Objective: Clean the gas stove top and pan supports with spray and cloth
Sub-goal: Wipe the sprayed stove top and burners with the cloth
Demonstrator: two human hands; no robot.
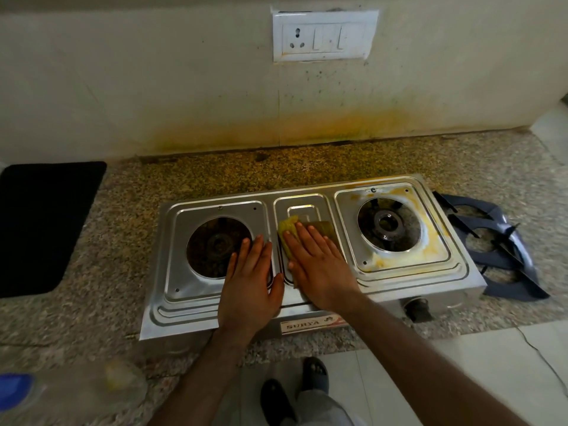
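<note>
Mid-wipe on the stove (310, 305), sitting on the desk (116, 210) with both pan supports off. Right hand (319, 262) flat, fingers straight, pressing the yellow cloth (287, 229) onto the centre panel between the burners. Left hand (250, 281) flat too, holding nothing, bracing beside the left burner hole (215, 244). Left side looks wiped; yellow stains (427, 238) remain around the right burner (388, 224). Probably next: sliding the cloth right onto that grime. Supports (498, 241) stacked right of the stove, seemingly not yet cleaned. Spray not clearly identifiable.

Bare counter (123, 241) left of stove (399, 272); pan supports (498, 250) crowd its right side; wall (153, 87) behind
</note>
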